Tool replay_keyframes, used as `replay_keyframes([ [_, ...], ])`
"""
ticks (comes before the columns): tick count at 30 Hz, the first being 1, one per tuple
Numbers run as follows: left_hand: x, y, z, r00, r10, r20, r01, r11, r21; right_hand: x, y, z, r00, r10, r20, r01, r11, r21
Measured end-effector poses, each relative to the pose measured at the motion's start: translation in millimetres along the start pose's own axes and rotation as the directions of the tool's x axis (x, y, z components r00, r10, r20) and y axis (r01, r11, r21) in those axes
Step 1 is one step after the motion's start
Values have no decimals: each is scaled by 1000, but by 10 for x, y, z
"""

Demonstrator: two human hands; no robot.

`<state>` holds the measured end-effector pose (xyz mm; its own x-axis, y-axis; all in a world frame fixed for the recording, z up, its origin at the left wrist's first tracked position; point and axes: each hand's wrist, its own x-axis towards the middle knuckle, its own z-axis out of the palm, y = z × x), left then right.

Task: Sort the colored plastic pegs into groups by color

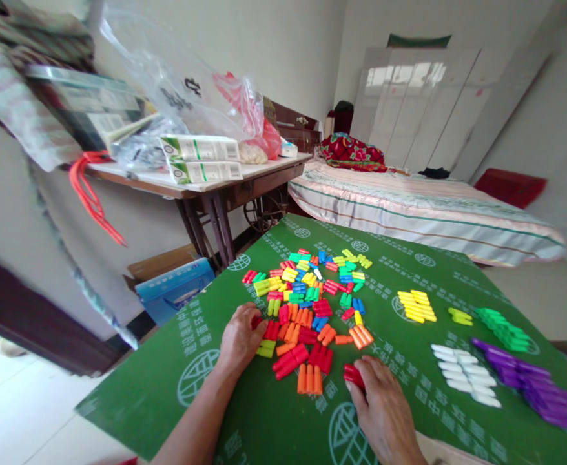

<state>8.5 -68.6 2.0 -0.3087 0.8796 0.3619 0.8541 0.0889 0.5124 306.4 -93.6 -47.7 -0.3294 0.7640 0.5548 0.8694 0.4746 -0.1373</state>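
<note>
Right hand (381,397): thumb and fingers were closed on short red plastic cylinders (354,376), near the heap's right edge.
Left hand (242,336): fingers curled at a red plastic piece (256,321), heap's left edge; clamped or merely touching, could not tell.
Colour groups: yellow cylinders (416,306), green cylinders (503,329), white cylinders (482,381) and purple cylinders (535,381) lay apart at right; judged sorted.
Mixed heap (303,316): multicoloured plastic cylinders, mid-board; judged largely unsorted.
Board (133,394): flat, green, printed with pale globes and characters.
Room: striped-covered bed (409,200) and glossy pale wardrobe (419,103) stood beyond.
</note>
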Motion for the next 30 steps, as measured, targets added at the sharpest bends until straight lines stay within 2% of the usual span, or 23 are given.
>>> replay_keyframes([
  [30, -8, -61, 40, 1000, 15, -6, -15, 1000, -25, -23, 8, 1, 1000, -4, -4, 4, 1000, 7],
])
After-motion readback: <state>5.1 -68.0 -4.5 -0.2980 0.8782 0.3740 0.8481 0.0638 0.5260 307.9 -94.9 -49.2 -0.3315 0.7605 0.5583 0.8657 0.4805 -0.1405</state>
